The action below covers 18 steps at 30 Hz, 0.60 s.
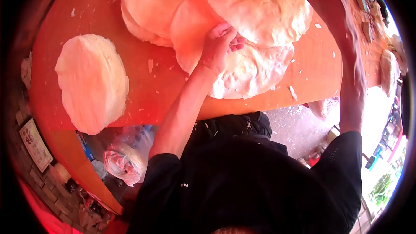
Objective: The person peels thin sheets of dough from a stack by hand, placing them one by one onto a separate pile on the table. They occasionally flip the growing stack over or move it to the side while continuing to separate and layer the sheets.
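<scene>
At twelve o'clock, the left hand (219, 47) curls its fingers against a heap of overlapping pale flat rounds (195, 30) on the orange table (151, 86); I cannot tell whether it pinches an edge. The right forearm (352, 65) exits between one and two o'clock, its hand unseen. A lone round (92, 84) lies near nine.

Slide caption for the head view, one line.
Left hand at overlapping pale, flat, rounded sheets on an orange table.
</scene>
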{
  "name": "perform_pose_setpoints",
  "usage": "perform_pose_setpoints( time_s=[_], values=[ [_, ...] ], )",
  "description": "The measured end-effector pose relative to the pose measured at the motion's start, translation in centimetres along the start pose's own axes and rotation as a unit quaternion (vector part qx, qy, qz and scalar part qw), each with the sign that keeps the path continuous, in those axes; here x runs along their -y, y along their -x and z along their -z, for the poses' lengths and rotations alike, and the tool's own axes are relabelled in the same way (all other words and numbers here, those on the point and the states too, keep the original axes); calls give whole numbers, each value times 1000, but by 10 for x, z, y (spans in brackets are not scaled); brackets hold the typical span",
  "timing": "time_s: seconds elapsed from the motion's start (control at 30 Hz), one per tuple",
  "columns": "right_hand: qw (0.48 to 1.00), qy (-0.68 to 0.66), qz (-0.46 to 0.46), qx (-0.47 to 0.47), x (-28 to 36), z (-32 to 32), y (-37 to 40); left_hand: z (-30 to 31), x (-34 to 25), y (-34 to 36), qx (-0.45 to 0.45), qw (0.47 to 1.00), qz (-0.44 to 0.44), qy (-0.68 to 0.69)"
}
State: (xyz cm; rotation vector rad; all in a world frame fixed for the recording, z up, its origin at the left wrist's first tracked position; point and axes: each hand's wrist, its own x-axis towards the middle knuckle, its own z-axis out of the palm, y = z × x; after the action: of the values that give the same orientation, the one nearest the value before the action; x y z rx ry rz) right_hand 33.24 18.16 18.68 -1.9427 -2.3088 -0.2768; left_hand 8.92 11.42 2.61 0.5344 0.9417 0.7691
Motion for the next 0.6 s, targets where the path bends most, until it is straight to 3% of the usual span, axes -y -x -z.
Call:
perform_pose_setpoints(
  time_s=[0.07,0.1,0.13,0.2,0.3,0.37,0.6],
  values=[
    [989,-57,80,-111,-1,-26,20,-10,-13,8,3,999,44,-3],
    [969,-120,151,-155,-5,-71,35,-12,-12,6,7,998,57,-8],
    [992,-28,116,-32,21,-72,51,-12,-9,4,6,998,59,-8],
    [988,-113,96,49,26,-117,82,-10,-3,2,68,992,88,67],
    [988,-141,54,25,39,-119,99,-4,8,0,68,989,95,89],
    [983,-170,29,63,36,-111,99,-9,5,-4,84,988,84,100],
    [971,-218,65,78,55,-89,103,-9,8,-7,115,982,56,142]
  ],
)
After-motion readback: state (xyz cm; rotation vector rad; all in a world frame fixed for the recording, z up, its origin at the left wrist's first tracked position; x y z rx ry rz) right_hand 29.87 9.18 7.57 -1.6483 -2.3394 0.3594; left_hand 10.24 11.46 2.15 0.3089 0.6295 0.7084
